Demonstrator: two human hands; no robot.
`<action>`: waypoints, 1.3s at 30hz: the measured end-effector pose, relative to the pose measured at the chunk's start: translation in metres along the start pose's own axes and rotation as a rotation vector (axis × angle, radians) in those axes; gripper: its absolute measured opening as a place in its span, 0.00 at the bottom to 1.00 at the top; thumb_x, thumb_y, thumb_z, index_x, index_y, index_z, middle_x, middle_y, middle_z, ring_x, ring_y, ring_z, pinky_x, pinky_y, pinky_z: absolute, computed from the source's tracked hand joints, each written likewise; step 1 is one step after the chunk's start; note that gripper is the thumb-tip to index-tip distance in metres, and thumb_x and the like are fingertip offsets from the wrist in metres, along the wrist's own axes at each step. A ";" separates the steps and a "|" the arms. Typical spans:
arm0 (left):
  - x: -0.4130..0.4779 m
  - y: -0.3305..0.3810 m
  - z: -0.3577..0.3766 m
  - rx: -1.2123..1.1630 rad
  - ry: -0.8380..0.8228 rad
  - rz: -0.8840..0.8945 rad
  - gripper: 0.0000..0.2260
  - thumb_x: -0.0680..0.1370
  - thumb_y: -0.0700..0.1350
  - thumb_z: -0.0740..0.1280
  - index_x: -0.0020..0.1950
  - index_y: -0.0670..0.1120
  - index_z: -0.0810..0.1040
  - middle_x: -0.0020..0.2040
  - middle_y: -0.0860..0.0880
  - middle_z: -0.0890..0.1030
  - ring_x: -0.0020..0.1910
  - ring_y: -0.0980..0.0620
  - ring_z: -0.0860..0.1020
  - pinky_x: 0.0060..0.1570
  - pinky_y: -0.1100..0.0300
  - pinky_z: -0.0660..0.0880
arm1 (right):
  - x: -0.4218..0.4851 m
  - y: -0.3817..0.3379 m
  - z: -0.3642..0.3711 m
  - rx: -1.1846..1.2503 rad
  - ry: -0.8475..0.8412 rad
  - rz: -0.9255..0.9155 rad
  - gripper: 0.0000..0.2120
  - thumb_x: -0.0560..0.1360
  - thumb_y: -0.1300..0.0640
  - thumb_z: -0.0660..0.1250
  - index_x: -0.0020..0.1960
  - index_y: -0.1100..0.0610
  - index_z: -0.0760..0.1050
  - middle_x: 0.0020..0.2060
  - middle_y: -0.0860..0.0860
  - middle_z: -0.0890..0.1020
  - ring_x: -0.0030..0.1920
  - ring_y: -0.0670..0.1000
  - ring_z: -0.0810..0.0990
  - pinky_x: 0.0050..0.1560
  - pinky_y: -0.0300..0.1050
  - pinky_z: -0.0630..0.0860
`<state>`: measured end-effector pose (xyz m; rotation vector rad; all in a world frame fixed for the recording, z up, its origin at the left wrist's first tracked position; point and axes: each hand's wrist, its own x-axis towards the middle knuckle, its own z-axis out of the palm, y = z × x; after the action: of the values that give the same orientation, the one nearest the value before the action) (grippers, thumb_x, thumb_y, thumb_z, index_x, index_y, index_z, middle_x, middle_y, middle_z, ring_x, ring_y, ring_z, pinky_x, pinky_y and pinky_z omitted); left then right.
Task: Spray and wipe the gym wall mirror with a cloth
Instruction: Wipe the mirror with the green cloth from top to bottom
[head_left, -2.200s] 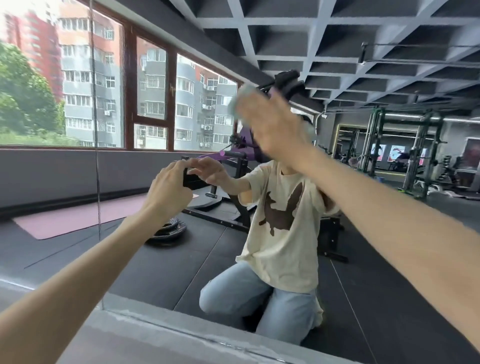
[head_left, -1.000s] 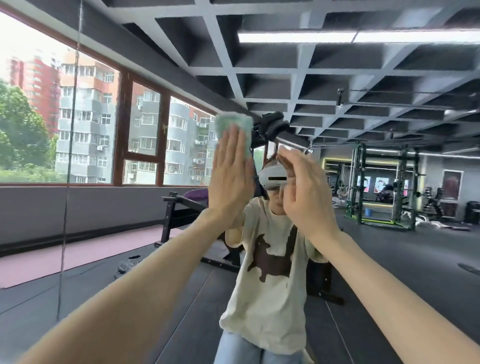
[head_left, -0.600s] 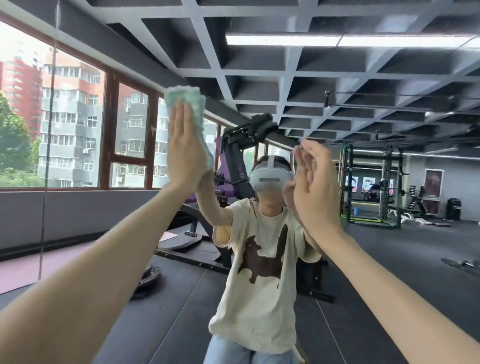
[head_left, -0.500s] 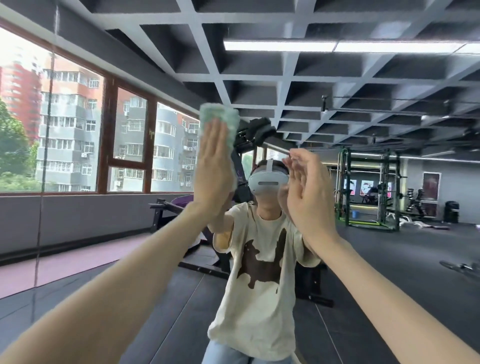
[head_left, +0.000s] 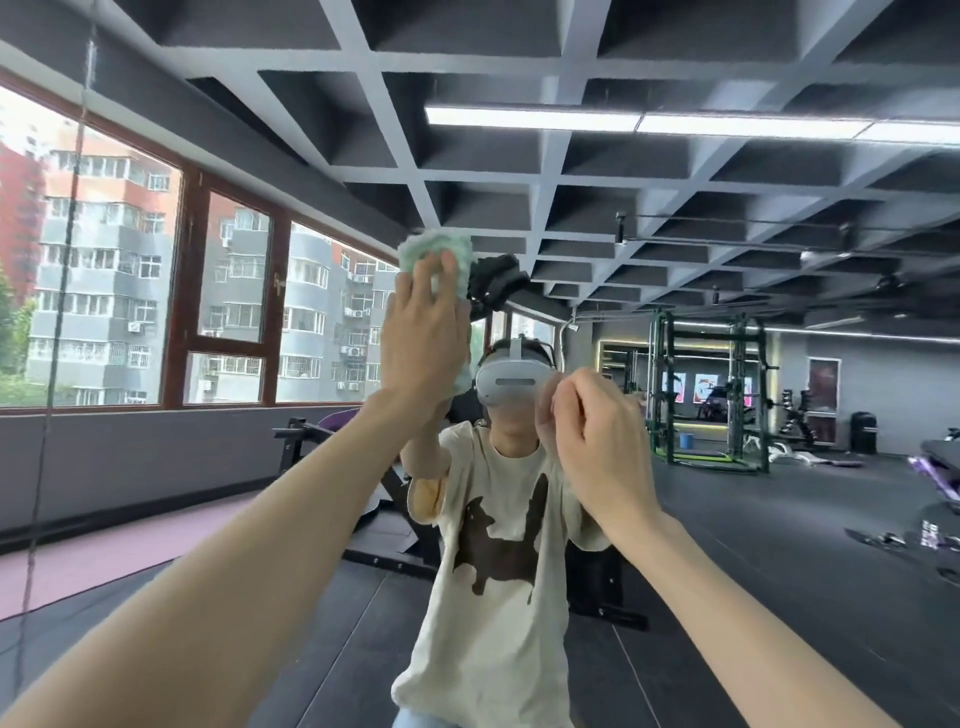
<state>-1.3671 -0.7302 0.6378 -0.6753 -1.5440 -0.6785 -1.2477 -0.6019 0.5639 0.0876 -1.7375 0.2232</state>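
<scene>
The wall mirror (head_left: 753, 519) fills the whole view and reflects me kneeling in a cream T-shirt. My left hand (head_left: 423, 338) is raised high and presses a pale green cloth (head_left: 435, 249) flat against the glass with straight fingers. The cloth shows above my fingertips and along the right side of my palm. My right hand (head_left: 592, 431) is held up lower and to the right, close to the glass, with its fingers curled and nothing in it. No spray bottle is in view.
A vertical seam between mirror panels (head_left: 57, 312) runs down the far left. The glass reflects windows (head_left: 228, 306), a pink floor mat (head_left: 104, 556), a dark bench frame behind me and a green rack (head_left: 711, 395) at the back right.
My left hand has slid the cloth over the glass, left and back to the right. My right hand, flat before, has dropped a little and curled its fingers.
</scene>
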 end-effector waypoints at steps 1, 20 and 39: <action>0.000 -0.004 0.000 -0.022 0.019 0.030 0.20 0.81 0.47 0.53 0.72 0.41 0.65 0.67 0.40 0.70 0.59 0.43 0.70 0.58 0.51 0.68 | 0.001 0.004 -0.001 -0.016 0.002 0.010 0.14 0.80 0.54 0.53 0.39 0.57 0.71 0.34 0.49 0.76 0.36 0.50 0.75 0.46 0.44 0.69; -0.012 -0.068 0.007 -0.114 0.065 0.180 0.31 0.72 0.28 0.56 0.76 0.39 0.56 0.76 0.41 0.56 0.76 0.46 0.51 0.75 0.53 0.49 | -0.006 -0.019 0.050 0.004 0.052 -0.044 0.15 0.78 0.54 0.53 0.37 0.58 0.72 0.33 0.50 0.76 0.36 0.51 0.74 0.45 0.43 0.65; -0.028 -0.184 -0.031 -0.166 0.283 -0.675 0.20 0.82 0.39 0.47 0.75 0.44 0.60 0.71 0.44 0.67 0.70 0.50 0.66 0.68 0.59 0.63 | -0.005 -0.049 0.084 0.005 0.037 -0.209 0.13 0.78 0.55 0.54 0.38 0.56 0.71 0.35 0.46 0.70 0.37 0.46 0.68 0.45 0.42 0.63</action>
<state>-1.4838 -0.8751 0.6057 -0.1452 -1.4502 -1.3565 -1.3190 -0.6668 0.5504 0.2657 -1.6770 0.0751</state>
